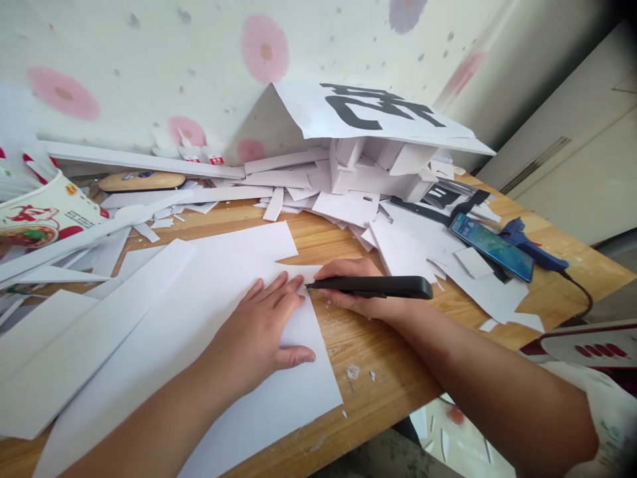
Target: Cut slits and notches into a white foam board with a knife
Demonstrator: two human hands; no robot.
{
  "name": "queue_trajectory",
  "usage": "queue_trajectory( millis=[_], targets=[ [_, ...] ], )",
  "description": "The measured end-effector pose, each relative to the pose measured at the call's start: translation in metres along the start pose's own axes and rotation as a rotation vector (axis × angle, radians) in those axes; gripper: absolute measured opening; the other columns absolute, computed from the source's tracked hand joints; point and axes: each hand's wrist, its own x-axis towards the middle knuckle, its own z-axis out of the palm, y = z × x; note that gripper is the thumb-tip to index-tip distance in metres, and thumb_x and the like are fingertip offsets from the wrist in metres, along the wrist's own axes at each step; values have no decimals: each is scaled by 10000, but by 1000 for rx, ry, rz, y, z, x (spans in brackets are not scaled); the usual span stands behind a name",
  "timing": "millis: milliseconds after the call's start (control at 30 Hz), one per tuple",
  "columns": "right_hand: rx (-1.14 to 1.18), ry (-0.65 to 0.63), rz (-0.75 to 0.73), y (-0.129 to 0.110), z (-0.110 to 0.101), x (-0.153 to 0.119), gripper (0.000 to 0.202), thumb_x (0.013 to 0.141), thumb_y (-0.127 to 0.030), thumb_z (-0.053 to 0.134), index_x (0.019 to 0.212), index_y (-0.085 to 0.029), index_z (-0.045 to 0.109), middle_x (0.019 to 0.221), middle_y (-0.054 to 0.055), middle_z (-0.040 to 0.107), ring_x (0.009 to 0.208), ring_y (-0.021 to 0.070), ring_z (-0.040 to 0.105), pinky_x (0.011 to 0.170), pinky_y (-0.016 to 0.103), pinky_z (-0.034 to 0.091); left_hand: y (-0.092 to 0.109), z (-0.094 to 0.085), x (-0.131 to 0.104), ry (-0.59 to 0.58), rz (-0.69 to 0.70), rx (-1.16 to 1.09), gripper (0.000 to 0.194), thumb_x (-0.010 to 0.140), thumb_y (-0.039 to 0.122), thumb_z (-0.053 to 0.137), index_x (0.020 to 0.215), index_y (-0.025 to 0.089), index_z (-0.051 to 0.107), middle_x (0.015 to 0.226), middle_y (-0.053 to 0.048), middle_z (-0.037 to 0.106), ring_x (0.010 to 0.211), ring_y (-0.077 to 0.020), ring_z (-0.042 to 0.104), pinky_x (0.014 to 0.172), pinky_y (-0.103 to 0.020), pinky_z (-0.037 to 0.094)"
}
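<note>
A large white foam or paper sheet (293,415) lies on the wooden table, with a notch cut near its upper right edge. My left hand (259,332) rests flat on it, fingers spread, pressing near the right edge. My right hand (353,285) is wrapped round a black utility knife (393,287), whose tip touches the sheet just right of my left fingertips. The blade itself is too small to make out clearly.
White scraps (348,206) pile up behind. A printed sheet (378,116) covers a white box-like structure (368,176). At the right lie a phone (490,245) and a blue glue gun (532,245) with a cord. A paper bucket (50,212) stands at the left.
</note>
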Motion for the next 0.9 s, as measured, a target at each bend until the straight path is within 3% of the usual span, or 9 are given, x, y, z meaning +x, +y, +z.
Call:
queue_trajectory(
  millis=[167, 367, 500, 900],
  targets=[
    [19, -23, 14, 3, -3, -2, 179, 842, -207, 641, 1021, -200, 642, 878, -2, 675, 784, 127, 623, 708, 239, 471, 0, -1, 0, -33, -6, 12, 745, 726, 680, 673, 1288, 224, 499, 1556, -39, 248, 1455, -301, 164, 1176, -585, 196],
    [35, 80, 129, 2, -3, -10, 157, 824, -233, 660, 976, -195, 649, 835, 6, 678, 729, 130, 617, 659, 243, 484, -1, 1, 1, -25, -2, 35, 772, 726, 693, 663, 1307, 214, 492, 1556, -49, 239, 1456, -304, 153, 1173, -587, 198],
    [95, 139, 108, 0, -2, -9, 146, 829, -232, 656, 970, -193, 651, 869, 15, 696, 764, 135, 632, 696, 250, 507, -1, 0, 2, -50, -15, 44, 766, 730, 692, 659, 1304, 210, 498, 1555, -49, 232, 1456, -302, 151, 1175, -582, 198],
    [105, 57, 38, 2, 4, -4, 239, 835, -175, 659, 1071, -206, 639, 919, 0, 692, 774, 119, 626, 702, 229, 496, 0, 0, 0, -22, 0, 44, 747, 722, 682, 675, 1287, 227, 501, 1554, -38, 249, 1456, -292, 163, 1175, -582, 208]
  ],
)
